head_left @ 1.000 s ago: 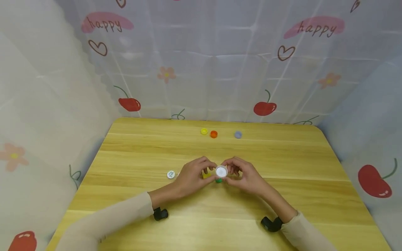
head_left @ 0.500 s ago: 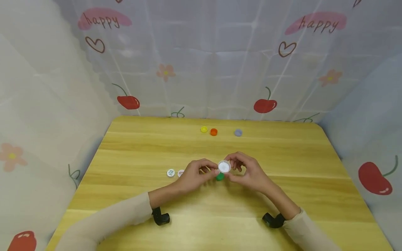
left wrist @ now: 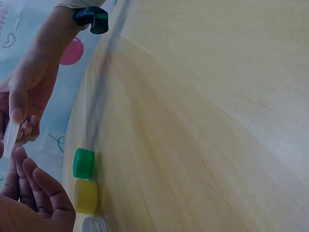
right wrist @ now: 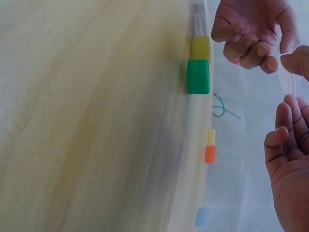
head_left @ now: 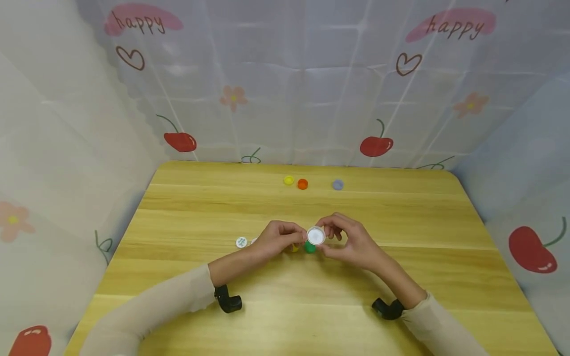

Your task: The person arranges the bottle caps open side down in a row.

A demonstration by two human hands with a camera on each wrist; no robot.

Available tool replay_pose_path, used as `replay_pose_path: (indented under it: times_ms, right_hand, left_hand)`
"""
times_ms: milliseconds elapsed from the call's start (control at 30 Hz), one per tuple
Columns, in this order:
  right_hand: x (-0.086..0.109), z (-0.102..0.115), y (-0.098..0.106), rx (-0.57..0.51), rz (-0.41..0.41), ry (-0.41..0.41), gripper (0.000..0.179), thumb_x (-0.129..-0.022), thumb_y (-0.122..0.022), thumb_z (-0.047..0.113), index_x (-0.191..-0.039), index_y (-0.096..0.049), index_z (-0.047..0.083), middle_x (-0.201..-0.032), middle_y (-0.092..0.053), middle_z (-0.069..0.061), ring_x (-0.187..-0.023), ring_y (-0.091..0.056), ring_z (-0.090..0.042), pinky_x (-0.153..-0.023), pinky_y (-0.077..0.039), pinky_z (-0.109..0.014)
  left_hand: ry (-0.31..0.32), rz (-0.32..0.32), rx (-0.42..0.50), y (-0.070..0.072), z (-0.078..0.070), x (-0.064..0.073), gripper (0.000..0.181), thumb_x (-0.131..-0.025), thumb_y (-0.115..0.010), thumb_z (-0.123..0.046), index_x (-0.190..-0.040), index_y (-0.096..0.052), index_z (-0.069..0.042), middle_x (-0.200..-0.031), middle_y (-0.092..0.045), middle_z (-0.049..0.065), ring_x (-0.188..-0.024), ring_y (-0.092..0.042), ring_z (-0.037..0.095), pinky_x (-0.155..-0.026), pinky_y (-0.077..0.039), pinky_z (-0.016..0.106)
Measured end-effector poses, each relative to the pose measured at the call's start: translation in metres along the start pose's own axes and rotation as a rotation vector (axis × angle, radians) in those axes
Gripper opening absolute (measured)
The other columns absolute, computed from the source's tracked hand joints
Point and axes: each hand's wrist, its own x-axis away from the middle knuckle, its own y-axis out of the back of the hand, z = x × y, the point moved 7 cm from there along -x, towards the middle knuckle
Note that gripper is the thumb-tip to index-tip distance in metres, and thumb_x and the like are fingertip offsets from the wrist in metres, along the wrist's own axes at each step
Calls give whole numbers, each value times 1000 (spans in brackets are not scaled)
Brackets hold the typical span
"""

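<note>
Between the two hands, above the table, a round whitish translucent bottle cap [head_left: 316,236] is held with its hollow side facing up toward the head camera. My right hand [head_left: 354,244] grips its right side between thumb and fingers. At the cap's left edge, my left hand [head_left: 273,242] pinches the rim with thumb and fingertip. Below the hands a green cap [head_left: 310,247] and a yellow cap [left wrist: 87,197] sit side by side on the table. A clear ridged cap [left wrist: 94,224] stands beside the yellow one in the left wrist view.
A white cap with a green pattern [head_left: 241,242] lies left of the left hand, another white one [head_left: 254,241] partly hidden beside it. Toward the back edge are a yellow cap [head_left: 289,180], an orange cap [head_left: 303,184] and a lavender cap [head_left: 338,184]. A printed curtain [head_left: 289,89] surrounds the table.
The held cap shifted slightly right and then a little back left. The left fingers drew closer together at its rim, and the view tilted slightly downward.
</note>
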Motion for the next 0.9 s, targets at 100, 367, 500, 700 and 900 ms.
replay_pose_path:
  times_ms: [100, 367, 500, 700, 900]
  right_hand:
    - [0, 2, -2, 0, 9, 13, 47, -80, -93, 6, -120, -73, 21, -93, -64, 2, -81, -57, -15, -64, -50, -33]
    - [-3, 6, -9, 30, 32, 24, 46, -85, -92, 11, -126, -71, 15, -93, -65, -3, -81, -59, -16, -65, -50, -31]
    - [-6, 3, -6, 59, 30, -10, 47, -88, -91, 16, -131, -70, 12, -96, -68, -2, -81, -60, -12, -68, -51, -26]
    - [-5, -11, -3, -3, 59, -153, 21, -105, -72, 23, -125, -74, 16, -101, -75, 1, -77, -64, -13, -68, -54, -27]
    - [-1, -28, -13, -211, 158, -304, 37, -118, -45, 28, -110, -77, 11, -98, -74, -16, -82, -64, -33, -72, -56, -29]
  left_hand:
    - [-6, 12, -15, 2, -1, 2, 22, -100, -71, -21, -110, -81, -4, -90, -74, -2, -88, -59, 23, -76, -48, 29]
    - [-99, -20, -152, 10, -4, -1, 15, -97, -72, -21, -101, -82, -10, -97, -78, 6, -87, -61, 17, -81, -51, 29]
    - [-222, -90, -333, 16, -17, -1, 7, -94, -75, -20, -97, -81, -19, -92, -75, -1, -87, -64, 13, -80, -54, 28]
    - [-434, -191, -640, 16, -36, 3, 7, -89, -80, -20, -95, -78, -24, -90, -71, -10, -87, -66, 14, -74, -56, 24]
    - [-660, -272, -803, 10, -49, 13, 7, -89, -80, -17, -95, -79, -20, -89, -72, -6, -87, -65, 13, -74, -55, 23]
